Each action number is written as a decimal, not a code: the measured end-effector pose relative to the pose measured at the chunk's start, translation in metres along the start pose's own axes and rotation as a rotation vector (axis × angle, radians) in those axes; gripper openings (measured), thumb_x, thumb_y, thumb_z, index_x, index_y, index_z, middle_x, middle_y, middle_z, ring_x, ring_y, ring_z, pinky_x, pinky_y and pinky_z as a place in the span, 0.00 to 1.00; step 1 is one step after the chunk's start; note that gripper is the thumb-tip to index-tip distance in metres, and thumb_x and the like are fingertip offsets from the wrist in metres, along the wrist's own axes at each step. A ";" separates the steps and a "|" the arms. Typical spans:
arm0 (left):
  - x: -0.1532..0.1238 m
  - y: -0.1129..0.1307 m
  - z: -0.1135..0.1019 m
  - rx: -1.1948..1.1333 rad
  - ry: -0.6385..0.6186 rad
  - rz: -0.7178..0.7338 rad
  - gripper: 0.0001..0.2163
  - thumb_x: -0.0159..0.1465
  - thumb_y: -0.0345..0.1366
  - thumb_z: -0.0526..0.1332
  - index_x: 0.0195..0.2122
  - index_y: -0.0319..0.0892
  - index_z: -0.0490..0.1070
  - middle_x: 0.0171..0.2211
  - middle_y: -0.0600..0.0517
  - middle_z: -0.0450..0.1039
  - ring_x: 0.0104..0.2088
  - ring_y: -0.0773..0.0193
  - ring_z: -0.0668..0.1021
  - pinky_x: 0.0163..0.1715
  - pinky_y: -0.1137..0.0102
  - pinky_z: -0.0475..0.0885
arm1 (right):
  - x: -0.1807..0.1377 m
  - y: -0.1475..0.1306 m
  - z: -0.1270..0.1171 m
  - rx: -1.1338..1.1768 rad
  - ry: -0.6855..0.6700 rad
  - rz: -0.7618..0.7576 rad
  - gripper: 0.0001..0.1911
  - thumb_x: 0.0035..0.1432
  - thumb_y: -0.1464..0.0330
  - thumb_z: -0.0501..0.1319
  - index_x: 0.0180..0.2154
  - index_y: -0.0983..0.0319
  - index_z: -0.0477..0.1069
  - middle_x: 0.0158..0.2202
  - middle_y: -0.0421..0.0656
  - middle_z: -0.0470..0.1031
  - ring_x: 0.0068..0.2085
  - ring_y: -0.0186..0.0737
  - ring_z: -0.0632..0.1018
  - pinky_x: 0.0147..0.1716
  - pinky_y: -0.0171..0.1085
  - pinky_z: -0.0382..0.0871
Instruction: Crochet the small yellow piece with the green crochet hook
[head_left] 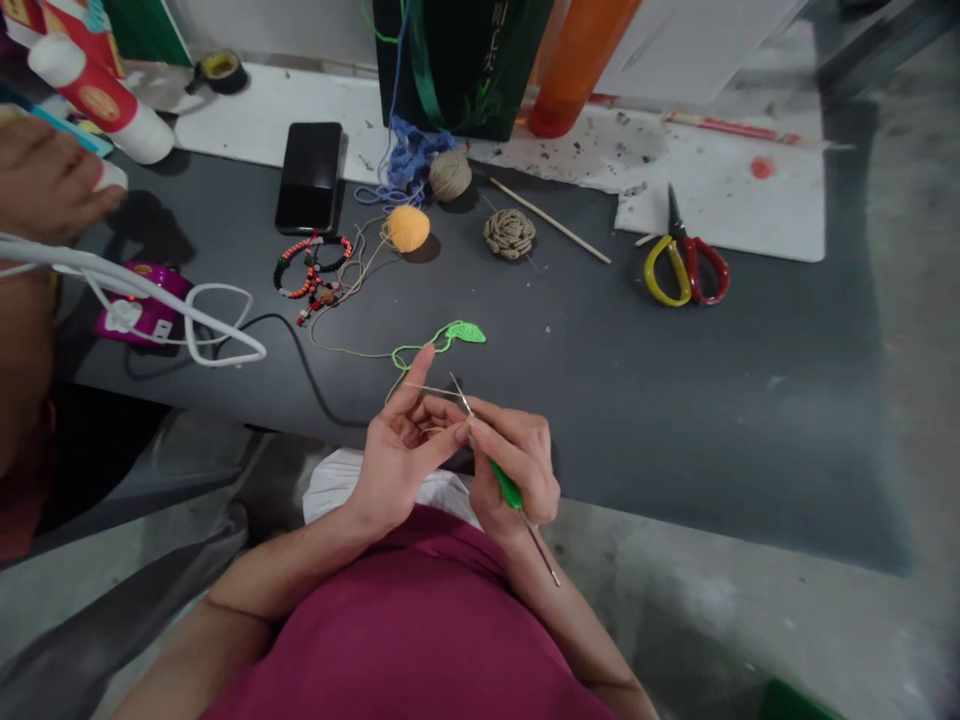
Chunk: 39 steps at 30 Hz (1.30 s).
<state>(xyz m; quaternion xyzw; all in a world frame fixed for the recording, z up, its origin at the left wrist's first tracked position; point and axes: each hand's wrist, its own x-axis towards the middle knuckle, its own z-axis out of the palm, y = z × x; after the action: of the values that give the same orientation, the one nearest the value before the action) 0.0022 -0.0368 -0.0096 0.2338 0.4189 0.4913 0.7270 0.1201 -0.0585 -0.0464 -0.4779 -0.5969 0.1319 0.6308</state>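
My right hand grips a crochet hook with a green handle, its metal tip pointing up toward my left fingers. My left hand pinches a thin tan yarn strand, forefinger raised with the strand stretched over it. Both hands meet just at the near edge of the dark grey table. A small green crocheted leaf with a green tail lies on the table just beyond my left forefinger. The tan strand runs back toward an orange yarn ball.
Behind lie a beige yarn ball, a tan crocheted flower, a wooden stick, red-and-yellow scissors, a black phone, a bead bracelet and blue yarn. Another person's hand and white cables are at left.
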 end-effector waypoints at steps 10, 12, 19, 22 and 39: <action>0.000 0.001 0.000 0.016 -0.042 -0.060 0.42 0.52 0.29 0.77 0.68 0.51 0.65 0.29 0.60 0.77 0.30 0.72 0.76 0.37 0.75 0.72 | 0.009 -0.001 -0.002 0.145 -0.065 0.144 0.11 0.66 0.70 0.62 0.46 0.49 0.76 0.39 0.40 0.85 0.39 0.42 0.81 0.38 0.45 0.76; 0.000 -0.002 0.002 0.038 0.012 0.020 0.43 0.52 0.28 0.77 0.68 0.52 0.64 0.29 0.60 0.77 0.31 0.72 0.76 0.37 0.75 0.72 | 0.004 -0.001 0.000 -0.016 -0.021 0.018 0.16 0.62 0.73 0.65 0.48 0.47 0.77 0.45 0.39 0.86 0.40 0.42 0.82 0.38 0.45 0.75; 0.004 0.007 0.000 -0.064 -0.061 -0.196 0.37 0.53 0.31 0.76 0.64 0.49 0.70 0.29 0.60 0.76 0.31 0.73 0.76 0.42 0.73 0.73 | -0.002 0.003 0.013 0.504 0.074 0.409 0.04 0.65 0.64 0.65 0.41 0.48 0.77 0.37 0.37 0.84 0.40 0.40 0.83 0.38 0.44 0.79; 0.005 0.010 -0.001 -0.057 -0.062 -0.238 0.39 0.50 0.28 0.77 0.64 0.50 0.71 0.32 0.59 0.78 0.34 0.72 0.78 0.45 0.71 0.73 | 0.002 0.005 0.013 0.663 0.078 0.560 0.03 0.62 0.61 0.67 0.38 0.50 0.76 0.34 0.36 0.82 0.38 0.38 0.83 0.36 0.41 0.79; 0.006 0.012 -0.008 0.050 -0.089 -0.195 0.34 0.54 0.30 0.75 0.63 0.49 0.72 0.31 0.57 0.78 0.34 0.70 0.78 0.49 0.66 0.73 | 0.012 0.005 0.004 0.739 -0.011 0.626 0.05 0.63 0.59 0.65 0.37 0.52 0.73 0.31 0.36 0.78 0.33 0.37 0.81 0.35 0.40 0.78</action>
<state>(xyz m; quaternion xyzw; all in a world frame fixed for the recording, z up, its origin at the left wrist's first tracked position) -0.0101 -0.0270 -0.0070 0.2317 0.4190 0.3969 0.7831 0.1216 -0.0446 -0.0435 -0.3779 -0.3411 0.5209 0.6852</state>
